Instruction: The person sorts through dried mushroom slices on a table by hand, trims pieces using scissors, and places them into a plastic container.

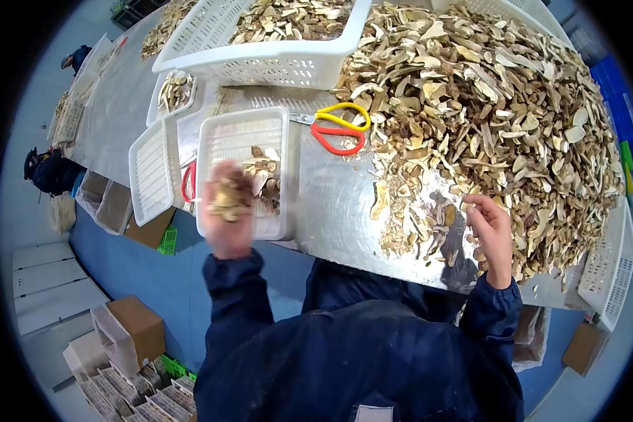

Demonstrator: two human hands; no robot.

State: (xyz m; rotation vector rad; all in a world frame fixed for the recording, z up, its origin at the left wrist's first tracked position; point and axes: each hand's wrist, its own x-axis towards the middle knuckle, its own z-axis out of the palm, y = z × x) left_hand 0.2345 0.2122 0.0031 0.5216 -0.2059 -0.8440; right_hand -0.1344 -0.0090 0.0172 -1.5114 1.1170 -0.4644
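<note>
My left hand, blurred by motion, is cupped around a small handful of dried mushroom slices. It is over the left part of a white plastic tray, where several more slices lie on the right side. My right hand rests at the near edge of a large heap of dried mushroom slices. Its fingers are loosely bent and apart, with nothing visible held in them. Loose slices and crumbs lie on the metal table beside it.
Scissors with yellow and red handles lie right of the tray. A second white tray leans at its left, near another red handle. Behind stands a white perforated basket with slices. Another perforated basket is at the right table end.
</note>
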